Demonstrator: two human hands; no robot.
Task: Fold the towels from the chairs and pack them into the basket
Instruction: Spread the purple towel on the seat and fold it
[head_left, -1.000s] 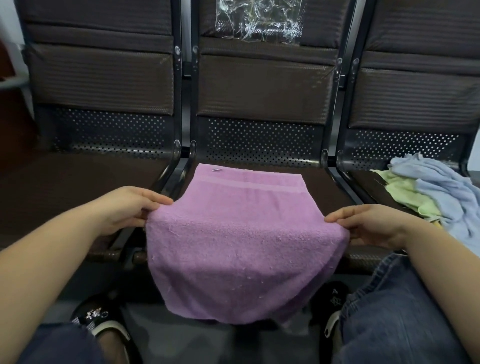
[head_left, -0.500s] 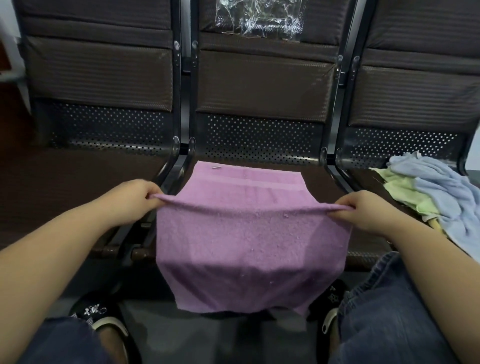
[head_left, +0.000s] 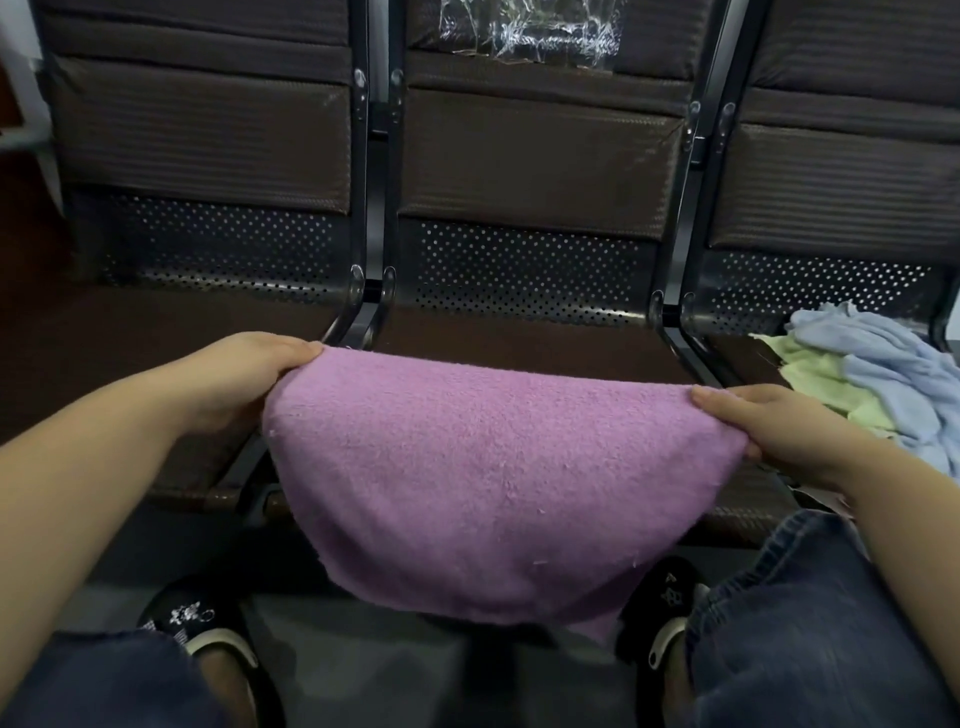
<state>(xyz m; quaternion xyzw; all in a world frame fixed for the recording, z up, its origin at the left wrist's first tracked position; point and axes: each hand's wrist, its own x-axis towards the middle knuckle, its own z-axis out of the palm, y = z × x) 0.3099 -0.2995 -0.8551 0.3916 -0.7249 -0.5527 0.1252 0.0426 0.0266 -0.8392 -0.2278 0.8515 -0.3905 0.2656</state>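
Left hand (head_left: 244, 371), right hand (head_left: 769, 426) pinch purple towel (head_left: 493, 483) top corners; blue, green towels (head_left: 872, 379) right seat.

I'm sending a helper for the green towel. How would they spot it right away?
Look at the rightmost chair seat in the row. A rumpled pile lies there; the pale green towel sits at the bottom, partly covered by a light blue towel. Unlike the purple towel, no hand touches it.

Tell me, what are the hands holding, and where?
Both hold the purple towel: left hand grips its upper left end, right hand its upper right end.
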